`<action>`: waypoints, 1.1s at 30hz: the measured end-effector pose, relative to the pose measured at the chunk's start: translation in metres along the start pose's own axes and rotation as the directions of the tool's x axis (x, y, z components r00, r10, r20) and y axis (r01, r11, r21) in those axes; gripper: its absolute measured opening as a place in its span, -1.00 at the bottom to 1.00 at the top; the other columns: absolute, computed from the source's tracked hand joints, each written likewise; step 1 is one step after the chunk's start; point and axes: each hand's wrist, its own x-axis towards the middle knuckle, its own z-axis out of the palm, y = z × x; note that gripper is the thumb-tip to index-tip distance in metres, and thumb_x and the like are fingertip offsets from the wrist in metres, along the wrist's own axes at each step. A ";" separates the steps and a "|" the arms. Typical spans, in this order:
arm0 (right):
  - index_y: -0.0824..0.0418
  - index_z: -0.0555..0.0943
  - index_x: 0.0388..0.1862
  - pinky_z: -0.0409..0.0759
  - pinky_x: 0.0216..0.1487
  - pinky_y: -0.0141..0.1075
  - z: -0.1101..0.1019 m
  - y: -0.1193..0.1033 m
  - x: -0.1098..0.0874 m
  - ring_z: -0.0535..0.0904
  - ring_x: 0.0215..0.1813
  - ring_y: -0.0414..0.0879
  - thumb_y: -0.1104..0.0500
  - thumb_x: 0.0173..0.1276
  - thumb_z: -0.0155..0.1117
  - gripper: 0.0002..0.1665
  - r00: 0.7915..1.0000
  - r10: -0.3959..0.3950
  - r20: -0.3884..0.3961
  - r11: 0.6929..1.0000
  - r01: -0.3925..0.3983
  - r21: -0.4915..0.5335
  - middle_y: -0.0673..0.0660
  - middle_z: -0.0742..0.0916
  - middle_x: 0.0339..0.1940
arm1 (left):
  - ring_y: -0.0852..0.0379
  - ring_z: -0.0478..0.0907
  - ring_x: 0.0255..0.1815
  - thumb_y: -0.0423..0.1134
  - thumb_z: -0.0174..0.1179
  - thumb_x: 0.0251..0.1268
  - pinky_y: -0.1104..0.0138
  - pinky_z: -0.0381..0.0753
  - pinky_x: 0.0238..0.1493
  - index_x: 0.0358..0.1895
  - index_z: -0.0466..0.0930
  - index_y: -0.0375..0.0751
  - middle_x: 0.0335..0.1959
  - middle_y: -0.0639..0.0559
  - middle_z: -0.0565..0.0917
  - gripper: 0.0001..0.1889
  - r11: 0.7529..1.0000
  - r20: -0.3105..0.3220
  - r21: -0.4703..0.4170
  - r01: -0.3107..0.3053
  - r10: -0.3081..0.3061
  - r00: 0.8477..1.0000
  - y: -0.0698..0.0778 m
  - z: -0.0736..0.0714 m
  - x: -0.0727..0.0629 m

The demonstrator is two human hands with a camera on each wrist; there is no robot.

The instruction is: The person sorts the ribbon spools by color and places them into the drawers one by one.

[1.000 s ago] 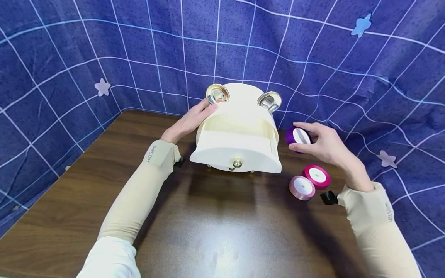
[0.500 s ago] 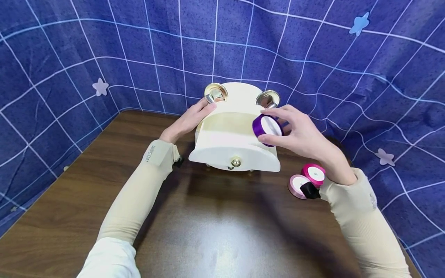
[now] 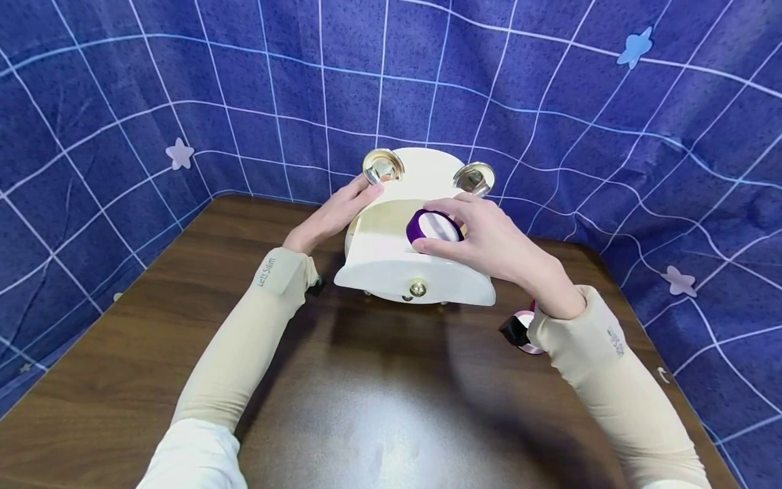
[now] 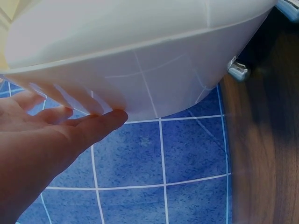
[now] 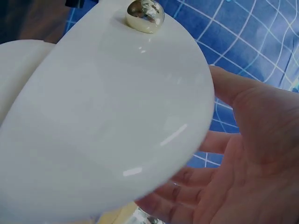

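Note:
A white box (image 3: 425, 164) with a rounded back stands on small feet, its drawer (image 3: 373, 273) pulled out toward me. Shiny dish-like metal pieces (image 3: 383, 166) sit at both upper corners, and a round knob (image 3: 418, 288) is on the drawer front. My left hand (image 3: 338, 213) rests on the box's left side, fingers lying along its glossy wall in the left wrist view. With thumb and fingers, my right hand (image 3: 491, 238) grips a purple ribbon spool (image 3: 415, 229) by its edges, over the open drawer. In the right wrist view the drawer front (image 5: 117, 102) hides the spool.
A pink ribbon spool (image 3: 531, 349) and a sliver of a magenta one (image 3: 533, 305) show on the wooden table (image 3: 379, 401), mostly behind my right wrist. A blue gridded curtain (image 3: 275, 81) with star shapes hangs close behind the box.
My right hand has carried the purple ribbon spool leftward, from beside the box to over the open drawer. My left hand stays on the box's side.

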 end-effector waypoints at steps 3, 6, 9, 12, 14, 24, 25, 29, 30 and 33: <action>0.05 0.58 0.20 0.47 -0.10 -0.22 0.002 -0.002 0.004 0.54 -0.07 -0.10 -0.24 0.15 0.41 -0.31 1.000 -0.011 -0.002 1.000 0.011 -0.006 0.06 0.71 -0.04 | 0.12 0.52 0.08 0.21 -0.14 0.47 0.21 0.46 0.24 0.43 0.21 0.13 0.24 0.04 0.44 -0.44 1.000 -0.003 0.008 -0.013 0.013 1.000 -0.002 0.001 0.001; 0.07 0.60 0.16 0.48 -0.11 -0.23 0.003 -0.003 0.007 0.55 -0.09 -0.10 -0.24 0.14 0.42 -0.33 1.000 -0.021 -0.001 1.000 0.021 -0.018 0.06 0.71 -0.07 | 0.13 0.49 0.13 0.21 -0.13 0.47 0.20 0.42 0.28 0.44 0.19 0.15 0.27 0.06 0.43 -0.44 0.999 -0.006 0.010 -0.038 0.038 0.999 -0.002 0.001 0.002; 0.13 0.59 0.17 0.54 0.00 -0.16 0.002 -0.003 0.007 0.58 0.00 -0.04 -0.19 0.23 0.36 -0.37 1.000 -0.020 0.013 1.000 0.019 0.016 0.09 0.71 0.02 | 0.13 0.47 0.16 0.21 -0.13 0.47 0.19 0.40 0.31 0.44 0.19 0.15 0.30 0.08 0.41 -0.44 0.999 -0.005 0.005 -0.049 0.049 0.999 -0.002 0.001 0.002; 0.19 0.60 0.15 0.55 0.07 -0.06 -0.001 -0.003 0.001 0.59 0.10 0.05 -0.10 0.34 0.27 -0.48 1.000 -0.019 -0.014 0.997 0.020 0.074 0.11 0.70 0.10 | 0.13 0.48 0.16 0.21 -0.13 0.46 0.19 0.41 0.30 0.43 0.20 0.15 0.29 0.08 0.42 -0.44 0.999 -0.008 0.001 -0.037 0.037 0.999 -0.001 0.001 0.001; 0.18 0.63 0.08 0.56 0.02 -0.08 -0.003 -0.005 -0.007 0.59 0.08 0.03 -0.04 0.39 0.23 -0.58 0.996 -0.027 -0.084 0.994 0.035 0.099 0.10 0.71 0.06 | 0.12 0.49 0.13 0.20 -0.13 0.47 0.19 0.42 0.28 0.41 0.23 0.11 0.27 0.06 0.43 -0.45 1.000 -0.012 0.001 -0.025 0.025 1.000 -0.002 0.001 0.001; 0.23 0.69 -0.32 0.52 -0.57 -0.38 0.028 -0.026 -0.064 0.52 -0.60 -0.21 0.26 0.40 0.17 -0.84 0.997 -0.060 -0.055 0.825 0.080 0.560 0.06 0.65 -0.64 | 0.12 0.53 0.07 0.09 -0.15 0.52 0.21 0.48 0.21 0.45 0.16 -0.02 0.26 -0.04 0.45 -0.45 0.999 0.025 -0.004 0.034 -0.034 0.999 0.018 -0.002 -0.011; 0.24 0.68 -0.27 0.55 -0.56 -0.34 0.035 -0.027 -0.066 0.55 -0.60 -0.19 0.23 0.44 0.13 -0.81 0.998 -0.042 0.049 0.779 0.002 0.627 0.09 0.67 -0.62 | 0.11 0.53 0.07 0.08 -0.16 0.53 0.21 0.49 0.20 0.46 0.15 -0.04 0.26 -0.05 0.45 -0.45 0.999 0.028 -0.003 0.037 -0.037 0.999 0.021 -0.002 -0.013; 0.33 0.60 -0.11 0.51 -0.61 -0.29 0.061 -0.024 -0.066 0.54 -0.63 -0.11 0.04 0.54 -0.02 -0.62 0.930 0.008 0.368 0.568 -0.308 0.764 0.14 0.66 -0.62 | 0.12 0.55 0.04 0.12 -0.16 0.51 0.23 0.51 0.17 0.46 0.14 -0.03 0.24 -0.06 0.47 -0.43 0.999 0.033 -0.001 0.044 -0.044 0.998 0.020 -0.003 -0.012; 0.35 0.58 -0.07 0.49 -0.61 -0.31 0.066 -0.022 -0.065 0.53 -0.64 -0.11 0.00 0.54 -0.05 -0.56 0.909 0.015 0.415 0.506 -0.365 0.781 0.12 0.66 -0.62 | 0.11 0.56 0.04 0.15 -0.16 0.50 0.22 0.51 0.17 0.45 0.15 -0.01 0.24 -0.05 0.47 -0.42 0.999 0.032 -0.003 0.036 -0.036 0.999 0.016 -0.002 -0.010; 0.36 0.53 0.00 0.44 -0.59 -0.36 0.073 -0.020 -0.061 0.49 -0.66 -0.15 -0.13 0.54 -0.12 -0.43 0.858 0.037 0.512 0.310 -0.497 0.810 0.02 0.65 -0.66 | 0.11 0.55 0.08 0.17 -0.15 0.49 0.21 0.50 0.20 0.47 0.13 0.05 0.26 -0.01 0.47 -0.41 1.000 0.037 -0.019 0.025 -0.024 0.999 0.011 -0.001 -0.007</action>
